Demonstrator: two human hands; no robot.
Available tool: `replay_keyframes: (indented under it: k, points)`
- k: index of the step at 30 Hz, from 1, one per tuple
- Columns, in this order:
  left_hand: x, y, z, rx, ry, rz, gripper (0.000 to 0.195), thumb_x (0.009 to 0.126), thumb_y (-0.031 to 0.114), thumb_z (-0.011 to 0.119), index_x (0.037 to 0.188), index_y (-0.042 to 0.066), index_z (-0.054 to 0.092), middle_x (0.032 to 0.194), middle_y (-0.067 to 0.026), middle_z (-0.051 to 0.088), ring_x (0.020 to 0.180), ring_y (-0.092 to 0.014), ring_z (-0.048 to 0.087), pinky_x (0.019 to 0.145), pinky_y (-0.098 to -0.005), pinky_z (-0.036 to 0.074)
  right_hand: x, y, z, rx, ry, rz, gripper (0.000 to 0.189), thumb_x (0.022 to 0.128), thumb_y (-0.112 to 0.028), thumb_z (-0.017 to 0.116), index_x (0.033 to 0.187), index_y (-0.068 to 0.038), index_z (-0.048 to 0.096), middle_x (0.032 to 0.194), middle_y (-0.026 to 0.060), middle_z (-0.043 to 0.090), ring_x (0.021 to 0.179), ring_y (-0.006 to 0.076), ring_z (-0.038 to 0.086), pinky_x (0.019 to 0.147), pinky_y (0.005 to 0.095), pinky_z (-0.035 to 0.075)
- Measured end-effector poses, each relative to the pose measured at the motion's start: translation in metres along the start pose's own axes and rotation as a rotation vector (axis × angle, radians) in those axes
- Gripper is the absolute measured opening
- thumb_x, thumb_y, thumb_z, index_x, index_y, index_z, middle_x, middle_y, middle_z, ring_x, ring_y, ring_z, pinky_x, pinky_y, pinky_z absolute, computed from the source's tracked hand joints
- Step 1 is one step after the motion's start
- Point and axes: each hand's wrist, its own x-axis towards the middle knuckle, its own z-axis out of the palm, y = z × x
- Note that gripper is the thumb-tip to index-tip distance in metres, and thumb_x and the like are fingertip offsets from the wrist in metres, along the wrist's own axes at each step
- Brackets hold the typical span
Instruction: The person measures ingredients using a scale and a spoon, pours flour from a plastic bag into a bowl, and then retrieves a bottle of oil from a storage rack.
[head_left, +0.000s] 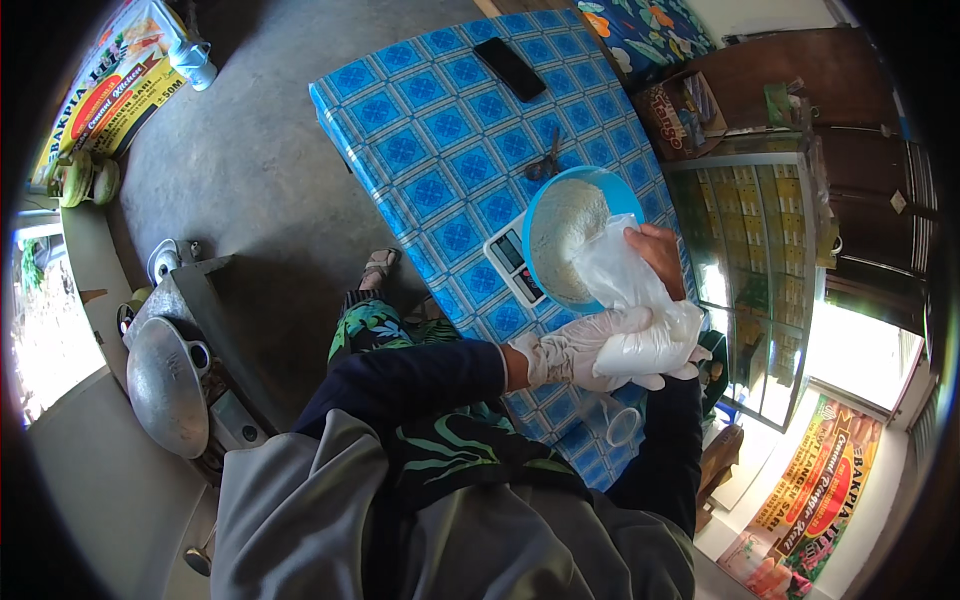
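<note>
My left hand (600, 349), in a thin white glove, supports the full end of a clear plastic bag of white powder (649, 349). My bare right hand (656, 251) grips the same bag near its other end. That end reaches over a blue plastic bowl (626, 195) and covers part of its inside. White flour-like powder (566, 225) lies in the bowl. Beneath the bowl is a white digital kitchen scale (510, 255), its display and buttons partly showing. A pair of dark-handled scissors (546, 161) rests on the table just beyond the bowl.
A blue patterned cloth covers the table (427, 191). On it lie a black phone (510, 69) and a clear plastic container (622, 427). A glass-fronted cabinet (750, 277) stands at the right. At the left, a metal wok (166, 386) sits beside a dark counter (202, 300).
</note>
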Motion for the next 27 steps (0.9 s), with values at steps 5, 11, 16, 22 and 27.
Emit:
replay_keyframes:
  k: [5, 11, 16, 22, 27]
  points:
    - [0.011, 0.002, 0.0, 0.301, 0.029, 0.037, 0.06, 0.095, 0.026, 0.058, 0.14, -0.004, 0.032, 0.137, -0.0317, 0.043, 0.119, -0.039, 0.056, 0.088, -0.0403, 0.058, -0.007, -0.006, -0.017, -0.071, 0.097, 0.073, 0.038, 0.089, -0.03, 0.063, 0.071, 0.003, 0.06, 0.063, 0.0038, 0.058, 0.055, 0.0096, 0.049, 0.051, 0.0298, 0.038]
    - [0.01, 0.02, 0.006, 0.186, 0.056, 0.029, 0.068, 0.096, 0.031, 0.055, 0.146, -0.002, 0.024, 0.139, -0.0308, 0.041, 0.118, -0.037, 0.056, 0.084, -0.0392, 0.059, -0.07, -0.08, -0.047, 0.065, 0.347, 0.087, 0.052, 0.093, -0.047, 0.056, 0.105, 0.003, 0.066, 0.086, 0.0108, 0.065, 0.058, 0.0123, 0.055, 0.055, 0.0271, 0.041]
    - [0.013, 0.021, 0.007, 0.37, 0.21, 0.121, 0.066, 0.097, 0.038, 0.054, 0.146, 0.002, 0.028, 0.137, -0.0282, 0.046, 0.105, -0.032, 0.065, 0.069, -0.0332, 0.061, -0.123, -0.107, -0.075, -0.014, 0.011, -0.114, 0.038, 0.088, -0.027, 0.064, 0.11, 0.004, 0.065, 0.092, 0.0113, 0.066, 0.067, 0.0129, 0.058, 0.064, 0.0279, 0.048]
    - [0.02, 0.022, 0.005, 0.613, 0.238, 0.103, 0.064, 0.096, 0.04, 0.055, 0.144, 0.005, 0.033, 0.136, -0.0271, 0.048, 0.102, -0.031, 0.066, 0.067, -0.0315, 0.06, -0.119, -0.111, -0.054, -0.051, 0.144, -0.111, 0.032, 0.081, -0.01, 0.069, 0.109, 0.004, 0.065, 0.091, 0.0096, 0.067, 0.074, 0.0137, 0.062, 0.072, 0.0276, 0.05]
    - [0.02, 0.023, 0.001, 0.689, 0.148, 0.139, 0.052, 0.097, 0.031, 0.055, 0.137, 0.0, 0.041, 0.128, -0.0257, 0.055, 0.117, -0.036, 0.058, 0.089, -0.0372, 0.057, -0.119, -0.091, -0.086, -0.167, 0.049, 0.154, 0.029, 0.083, -0.01, 0.068, 0.11, 0.001, 0.065, 0.087, 0.0057, 0.067, 0.071, 0.0112, 0.059, 0.07, 0.0238, 0.048]
